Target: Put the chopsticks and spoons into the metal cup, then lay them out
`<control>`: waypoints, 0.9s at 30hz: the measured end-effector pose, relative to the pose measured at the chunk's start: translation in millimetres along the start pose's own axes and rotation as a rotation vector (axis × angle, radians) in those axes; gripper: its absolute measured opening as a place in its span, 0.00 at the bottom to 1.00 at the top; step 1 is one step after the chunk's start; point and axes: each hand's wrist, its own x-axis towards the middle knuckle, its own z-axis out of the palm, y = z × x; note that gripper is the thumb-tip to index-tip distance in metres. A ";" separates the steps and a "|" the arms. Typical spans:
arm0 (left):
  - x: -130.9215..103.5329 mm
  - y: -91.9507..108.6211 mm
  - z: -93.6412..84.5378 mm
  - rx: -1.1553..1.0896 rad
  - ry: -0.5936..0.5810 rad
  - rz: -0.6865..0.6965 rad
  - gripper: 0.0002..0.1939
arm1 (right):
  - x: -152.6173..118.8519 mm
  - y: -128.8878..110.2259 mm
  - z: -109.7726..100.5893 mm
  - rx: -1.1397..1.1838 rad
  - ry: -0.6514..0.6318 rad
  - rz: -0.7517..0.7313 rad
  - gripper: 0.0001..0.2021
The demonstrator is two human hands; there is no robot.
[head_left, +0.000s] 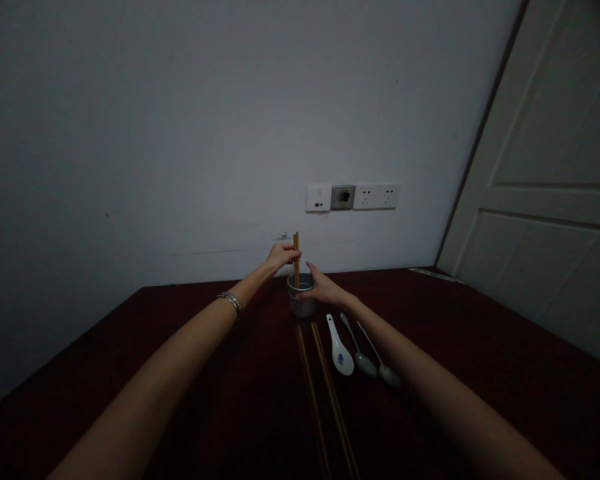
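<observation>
My left hand [284,255] pinches a pair of wooden chopsticks [297,270], held upright with their lower ends inside a grey metal cup [303,307]. Around the cup's right side is my right hand [321,285], its thumb raised near the rim and its fingers at the front. Two more pairs of chopsticks, a left pair [311,387] and a right pair [333,390], lie lengthwise in front of the cup. To their right are a white ceramic spoon [341,357] with a blue pattern and two metal spoons [365,363] [389,375].
The dark red table [220,413] meets a pale wall bearing sockets and switches [353,197]. A panelled door [545,200] stands at the right. A thin flat strip [436,275] lies near the table's back right edge.
</observation>
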 end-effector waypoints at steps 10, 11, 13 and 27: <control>-14.5 6.2 -2.1 0.094 0.076 -0.002 0.28 | -4.7 2.1 -6.1 0.056 0.000 0.040 0.57; -17.6 8.9 -2.9 0.109 0.107 0.038 0.29 | -6.8 1.7 -8.8 0.065 0.003 0.049 0.57; -23.7 16.1 -5.9 0.120 0.175 0.118 0.29 | -12.2 1.4 -15.5 0.076 0.012 0.079 0.57; -88.4 74.5 -46.4 -0.387 0.780 0.342 0.11 | -84.6 -11.3 -67.5 0.355 0.349 0.089 0.22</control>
